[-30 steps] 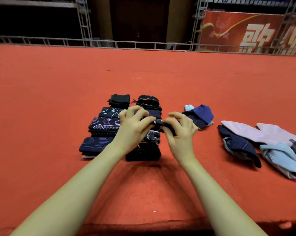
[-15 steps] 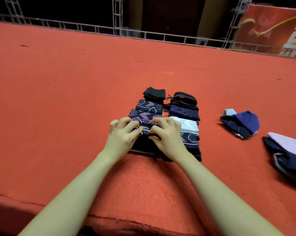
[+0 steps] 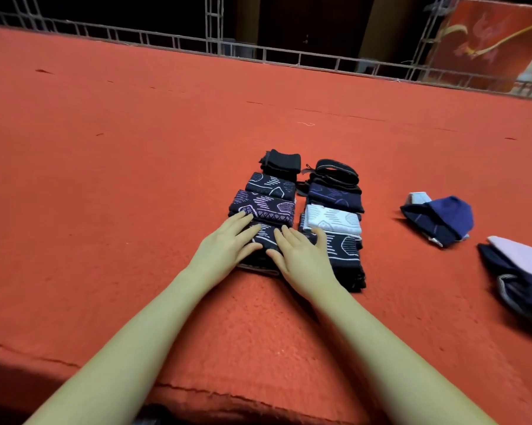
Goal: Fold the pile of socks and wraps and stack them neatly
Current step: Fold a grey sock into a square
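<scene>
Your left hand and right hand lie flat, fingers straight, side by side on the nearest folded sock of the left row. Neither hand grips anything; both palms press down on that dark sock with its pale line pattern. Your right hand's outer fingers also reach across onto the near sock of the right row.

The folded pieces stand in two rows running away from you, just beside each other on the red carpet. In the left row, beyond the pressed sock, come a purple-patterned sock, a dark sock with white lines and a plain black piece at the far end. In the right row, beyond the near sock, come a white sock, a dark blue sock and a black wrap at the far end.

Well apart to your right lies a loose blue sock, unfolded, and farther right, at the frame's edge, a heap of navy and pink socks. A metal truss borders the carpet's far side.
</scene>
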Tool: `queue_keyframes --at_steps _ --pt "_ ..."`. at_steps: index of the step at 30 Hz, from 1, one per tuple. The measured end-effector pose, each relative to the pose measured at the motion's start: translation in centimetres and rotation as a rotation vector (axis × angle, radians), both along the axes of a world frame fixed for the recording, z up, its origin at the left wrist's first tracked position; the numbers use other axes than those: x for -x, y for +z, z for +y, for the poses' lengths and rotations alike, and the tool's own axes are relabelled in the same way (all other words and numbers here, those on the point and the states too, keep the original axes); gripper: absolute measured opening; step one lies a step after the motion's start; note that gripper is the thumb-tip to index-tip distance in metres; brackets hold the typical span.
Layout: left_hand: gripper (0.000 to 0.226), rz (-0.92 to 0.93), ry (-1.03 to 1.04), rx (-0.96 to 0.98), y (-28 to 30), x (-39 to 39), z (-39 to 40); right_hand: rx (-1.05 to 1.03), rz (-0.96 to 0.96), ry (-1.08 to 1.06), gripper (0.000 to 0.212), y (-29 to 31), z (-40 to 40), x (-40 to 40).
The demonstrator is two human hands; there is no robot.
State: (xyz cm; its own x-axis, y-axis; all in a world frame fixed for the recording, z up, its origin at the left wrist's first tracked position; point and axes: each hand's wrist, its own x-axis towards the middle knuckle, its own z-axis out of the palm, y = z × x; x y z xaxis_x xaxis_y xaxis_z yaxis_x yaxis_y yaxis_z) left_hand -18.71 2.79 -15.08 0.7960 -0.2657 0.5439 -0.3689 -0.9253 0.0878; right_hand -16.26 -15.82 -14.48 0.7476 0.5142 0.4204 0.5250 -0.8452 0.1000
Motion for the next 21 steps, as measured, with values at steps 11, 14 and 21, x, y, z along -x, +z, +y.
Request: queue_keyframes --at_steps 11,14,21 --pt "0.060 0.133 0.119 -0.044 -1.0 0.7 0.3 0.087 0.129 -0.077 0.067 -1.1 1.1 0.0" --pt "0.076 0.237 0.229 0.155 -1.2 1.4 -1.0 0.113 0.153 -0.100 0.070 -1.5 1.2 0.2" --pt "0.058 0.258 0.304 -0.019 0.1 2.2 -1.5 0.039 0.208 -0.019 0.054 0.5 0.5 0.7"
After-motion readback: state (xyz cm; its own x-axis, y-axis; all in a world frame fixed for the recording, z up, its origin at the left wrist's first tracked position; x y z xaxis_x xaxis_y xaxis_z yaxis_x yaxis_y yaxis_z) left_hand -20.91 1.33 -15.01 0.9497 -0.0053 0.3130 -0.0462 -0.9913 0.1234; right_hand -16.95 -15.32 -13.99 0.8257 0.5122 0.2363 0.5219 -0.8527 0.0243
